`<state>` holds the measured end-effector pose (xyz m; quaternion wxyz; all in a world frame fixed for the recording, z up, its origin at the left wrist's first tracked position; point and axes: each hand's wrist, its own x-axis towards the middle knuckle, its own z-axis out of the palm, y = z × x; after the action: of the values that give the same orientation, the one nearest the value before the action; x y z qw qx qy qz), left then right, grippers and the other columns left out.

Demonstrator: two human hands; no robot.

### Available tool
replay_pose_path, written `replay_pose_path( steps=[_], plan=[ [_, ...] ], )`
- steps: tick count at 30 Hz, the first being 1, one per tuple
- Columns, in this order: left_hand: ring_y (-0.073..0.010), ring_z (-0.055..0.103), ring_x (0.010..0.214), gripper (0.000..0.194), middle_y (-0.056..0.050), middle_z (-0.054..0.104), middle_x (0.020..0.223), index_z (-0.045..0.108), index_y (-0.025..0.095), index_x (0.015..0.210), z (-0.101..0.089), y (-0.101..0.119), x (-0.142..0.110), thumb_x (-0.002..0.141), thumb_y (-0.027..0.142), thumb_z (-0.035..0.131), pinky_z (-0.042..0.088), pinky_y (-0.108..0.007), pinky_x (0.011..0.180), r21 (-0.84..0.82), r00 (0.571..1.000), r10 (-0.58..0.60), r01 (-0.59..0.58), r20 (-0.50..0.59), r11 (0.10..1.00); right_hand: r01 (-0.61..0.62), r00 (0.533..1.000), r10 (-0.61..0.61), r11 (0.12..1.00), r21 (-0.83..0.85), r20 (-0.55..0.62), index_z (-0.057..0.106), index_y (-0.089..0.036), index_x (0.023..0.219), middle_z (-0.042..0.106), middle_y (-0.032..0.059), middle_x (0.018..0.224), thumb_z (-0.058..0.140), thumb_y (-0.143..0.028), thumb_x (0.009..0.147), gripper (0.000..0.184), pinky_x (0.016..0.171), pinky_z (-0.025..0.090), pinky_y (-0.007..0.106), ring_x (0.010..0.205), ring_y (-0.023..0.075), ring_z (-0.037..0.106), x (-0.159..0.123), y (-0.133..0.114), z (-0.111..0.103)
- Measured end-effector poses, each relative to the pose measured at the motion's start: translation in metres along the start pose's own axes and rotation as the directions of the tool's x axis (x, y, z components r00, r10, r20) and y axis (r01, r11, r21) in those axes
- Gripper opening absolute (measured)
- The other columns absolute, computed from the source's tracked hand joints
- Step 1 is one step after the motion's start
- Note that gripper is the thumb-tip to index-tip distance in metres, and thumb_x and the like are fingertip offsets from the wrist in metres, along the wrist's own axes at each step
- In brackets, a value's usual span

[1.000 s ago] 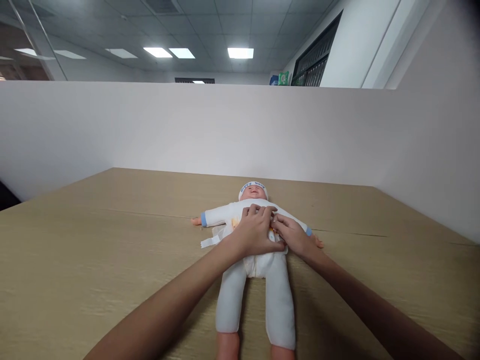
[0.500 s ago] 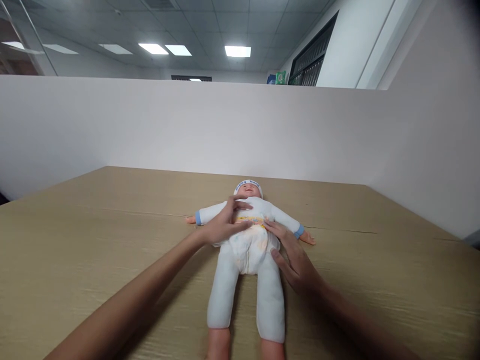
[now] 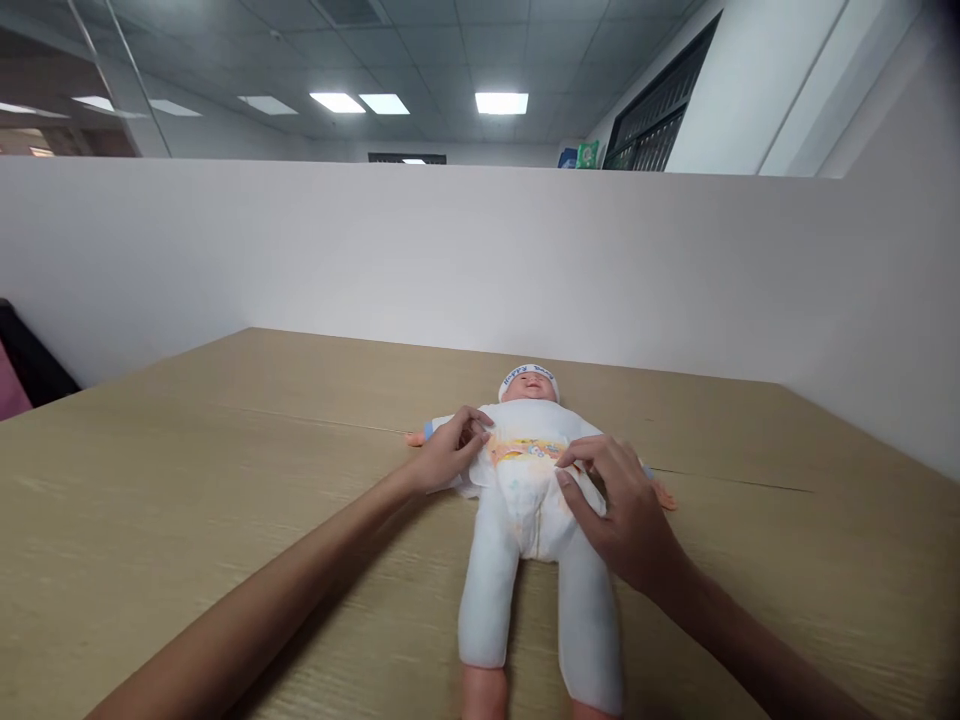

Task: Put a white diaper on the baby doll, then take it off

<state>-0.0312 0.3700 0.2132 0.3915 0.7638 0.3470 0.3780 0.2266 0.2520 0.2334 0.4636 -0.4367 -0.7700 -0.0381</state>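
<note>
A baby doll (image 3: 529,415) lies on its back on the table, arms spread, with its legs towards me. It wears a white suit with blue cuffs and a white headband with blue lettering. Around its waist is a white diaper (image 3: 534,500) with a yellow-orange printed band. My left hand (image 3: 454,450) is at the left edge of the waistband, fingers curved and a small gap between thumb and forefinger. Over the band's right side, my right hand (image 3: 622,500) has bent fingers, with thumb and forefinger slightly apart. It hides most of the doll's right-side arm.
The wooden tabletop (image 3: 262,440) has a thin seam running across it. A white partition (image 3: 450,260) stands behind and continues along the right. Beyond it, a green package (image 3: 587,154) shows near a dark-framed window. Black and pink items (image 3: 30,365) are at the left edge.
Both hands have lifted from lying flatter on the diaper's front and curled their fingers. The left has drawn back to the waistband's left edge. The camera view has turned slightly left.
</note>
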Motion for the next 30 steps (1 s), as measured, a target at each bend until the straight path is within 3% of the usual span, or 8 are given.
replay_pose_path(
  steps=[4,7,9,12,18,21,23,30],
  plan=[
    [-0.0217,0.061,0.090,0.033,-0.007,0.068,0.102,0.062,0.019,0.122,-0.007,0.003,-0.013,0.109,0.046,0.048,0.047,-0.036,0.083,0.304,0.998,0.027,-0.010,-0.052,0.953,-0.078,0.974,0.084,0.996,-0.036,0.212,0.060,-0.022,0.096,0.067,0.0042,0.090,0.061,-0.032,0.103,0.012,0.079,0.043,0.034,0.086,0.0211,0.060,0.041,-0.033,0.014],
    [-0.0281,0.061,0.101,0.031,-0.011,0.071,0.107,0.061,0.019,0.109,-0.017,0.002,-0.034,0.108,0.047,0.046,0.046,-0.044,0.093,0.537,0.998,0.026,0.007,-0.053,0.843,-0.201,0.840,0.294,0.949,-0.243,0.455,0.057,-0.022,0.088,0.065,0.0018,0.080,0.063,-0.037,0.102,0.021,0.068,0.032,0.032,0.072,0.0181,0.054,0.064,-0.048,0.026],
    [-0.0324,0.060,0.106,0.029,-0.013,0.070,0.107,0.058,0.020,0.100,-0.023,-0.002,-0.046,0.105,0.048,0.052,0.045,-0.048,0.098,0.648,1.000,-0.004,0.023,-0.031,0.762,-0.208,0.753,0.387,0.907,-0.365,0.533,0.054,-0.022,0.084,0.063,0.0013,0.076,0.064,-0.039,0.101,0.026,0.065,0.025,0.032,0.067,0.0174,0.050,0.073,-0.052,0.033],
    [-0.0359,0.059,0.108,0.030,-0.014,0.069,0.105,0.055,0.022,0.090,-0.030,-0.007,-0.055,0.098,0.050,0.060,0.045,-0.051,0.099,0.698,0.994,-0.107,0.086,-0.013,0.711,-0.208,0.720,0.441,0.874,-0.440,0.536,0.050,-0.022,0.080,0.063,0.0017,0.074,0.067,-0.040,0.098,0.030,0.064,0.021,0.032,0.066,0.0172,0.047,0.078,-0.054,0.038],
    [-0.0252,0.055,0.082,0.035,-0.007,0.062,0.085,0.054,0.021,0.071,-0.046,-0.001,-0.051,0.088,0.050,0.066,0.038,-0.036,0.070,0.545,0.945,-0.304,0.195,0.118,0.816,-0.267,0.695,0.502,0.845,-0.463,0.515,0.051,-0.021,0.079,0.063,0.0012,0.074,0.067,-0.033,0.094,0.025,0.064,0.019,0.032,0.064,0.0150,0.042,0.079,-0.057,0.043],
    [-0.0183,0.045,0.069,0.039,0.000,0.052,0.074,0.051,0.022,0.071,-0.055,0.013,-0.044,0.088,0.054,0.064,0.031,-0.032,0.064,0.361,0.896,-0.400,0.314,0.193,0.878,-0.285,0.698,0.509,0.843,-0.457,0.504,0.054,-0.021,0.082,0.065,0.0003,0.076,0.067,-0.034,0.093,0.021,0.064,0.020,0.031,0.065,0.0153,0.044,0.078,-0.056,0.044],
    [-0.0157,0.039,0.067,0.043,0.003,0.046,0.072,0.048,0.022,0.072,-0.058,0.026,-0.037,0.089,0.058,0.062,0.028,-0.031,0.064,0.219,0.894,-0.405,0.363,0.192,0.906,-0.292,0.695,0.514,0.841,-0.456,0.503,0.056,-0.022,0.084,0.067,0.0003,0.078,0.067,-0.035,0.093,0.020,0.064,0.020,0.031,0.066,0.0158,0.046,0.078,-0.054,0.044],
    [-0.0153,0.041,0.072,0.038,0.001,0.047,0.072,0.052,0.020,0.068,-0.019,0.070,-0.014,0.090,0.049,0.059,0.033,-0.030,0.069,0.015,0.941,-0.298,0.299,0.158,0.954,-0.290,0.725,0.479,0.864,-0.412,0.495,0.057,-0.022,0.082,0.071,0.0022,0.080,0.063,-0.033,0.094,0.017,0.063,0.021,0.031,0.071,0.0185,0.056,0.073,-0.049,0.049]
  ],
)
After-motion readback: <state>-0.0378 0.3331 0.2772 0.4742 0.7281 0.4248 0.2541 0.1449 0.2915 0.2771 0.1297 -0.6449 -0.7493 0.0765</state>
